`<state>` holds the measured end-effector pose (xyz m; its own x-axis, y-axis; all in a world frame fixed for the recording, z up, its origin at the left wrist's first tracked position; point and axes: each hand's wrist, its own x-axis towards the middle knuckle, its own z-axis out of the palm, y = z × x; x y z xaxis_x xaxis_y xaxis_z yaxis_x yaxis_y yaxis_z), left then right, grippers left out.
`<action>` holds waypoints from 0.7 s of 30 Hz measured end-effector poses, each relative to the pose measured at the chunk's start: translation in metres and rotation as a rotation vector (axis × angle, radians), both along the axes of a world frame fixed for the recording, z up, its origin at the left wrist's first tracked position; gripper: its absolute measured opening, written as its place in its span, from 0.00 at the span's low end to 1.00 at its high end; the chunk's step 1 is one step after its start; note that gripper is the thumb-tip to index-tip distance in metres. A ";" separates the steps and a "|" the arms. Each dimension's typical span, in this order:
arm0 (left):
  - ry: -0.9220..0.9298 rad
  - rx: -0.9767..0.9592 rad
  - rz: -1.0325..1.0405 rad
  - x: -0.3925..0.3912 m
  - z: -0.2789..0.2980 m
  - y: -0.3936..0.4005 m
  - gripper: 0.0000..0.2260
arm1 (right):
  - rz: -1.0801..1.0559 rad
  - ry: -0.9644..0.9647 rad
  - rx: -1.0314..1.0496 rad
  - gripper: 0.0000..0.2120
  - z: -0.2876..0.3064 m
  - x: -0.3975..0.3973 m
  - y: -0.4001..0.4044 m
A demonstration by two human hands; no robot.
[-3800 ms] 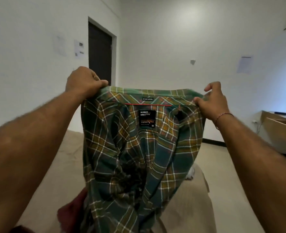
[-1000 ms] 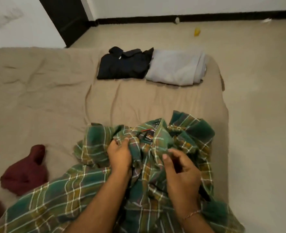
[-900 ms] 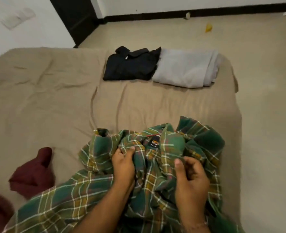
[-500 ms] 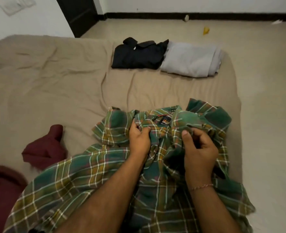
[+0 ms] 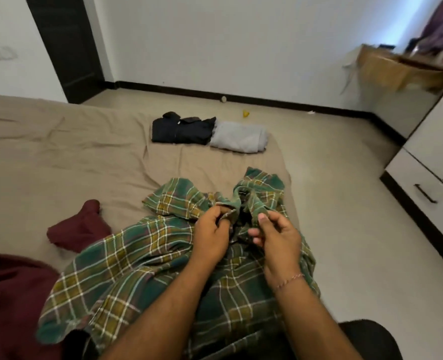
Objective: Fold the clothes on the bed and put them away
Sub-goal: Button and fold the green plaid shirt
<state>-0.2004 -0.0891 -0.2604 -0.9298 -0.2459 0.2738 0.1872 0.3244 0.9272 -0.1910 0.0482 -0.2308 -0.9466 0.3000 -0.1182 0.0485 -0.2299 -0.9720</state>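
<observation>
Broadly, the bed under its wrinkled tan sheet fills the left and middle of the view; its left side runs out of frame, while its right edge and far right corner show against the pale floor. That floor lies open from the bed's right edge to the white cabinet, whose top is cut off at the right. A dark door stands in the far left wall, its top out of frame. At far right a brown desk carries clutter too blurred to name.

On the near part of the bed lies the green plaid shirt, crumpled and spread toward the viewer, its lower hem hidden under the forearms. A maroon garment lies left of it, cut off by the frame, with one end reaching up beside the shirt. At the far right corner of the bed a folded dark garment touches a folded grey one.

The left hand has its fingers curled, pinching the collar edge. The right hand is half closed, thumb and fingertips nipping the collar's other side; a thin bracelet circles that wrist. Any label inside the collar is folded out of sight, so no writing can be read. Two small specks on the floor are too tiny to identify.
</observation>
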 end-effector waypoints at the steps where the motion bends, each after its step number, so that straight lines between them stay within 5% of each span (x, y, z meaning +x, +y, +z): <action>1: -0.027 0.037 -0.039 0.005 0.001 -0.001 0.11 | 0.033 0.000 -0.027 0.03 0.004 0.003 -0.003; 6: -0.005 0.192 -0.222 0.045 0.028 -0.009 0.11 | 0.091 0.039 0.010 0.05 0.024 0.037 -0.022; 14: -0.070 0.042 -0.218 0.060 0.086 -0.024 0.01 | 0.065 0.115 0.037 0.02 0.050 0.067 -0.030; 21: -0.099 0.100 -0.112 0.051 0.096 -0.004 0.06 | 0.037 0.180 0.127 0.03 0.062 0.072 -0.011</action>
<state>-0.1494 -0.0933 -0.1639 -0.9741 -0.1605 0.1592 0.1234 0.2121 0.9694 -0.1187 0.0374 -0.1690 -0.9596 0.2665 0.0906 -0.1226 -0.1059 -0.9868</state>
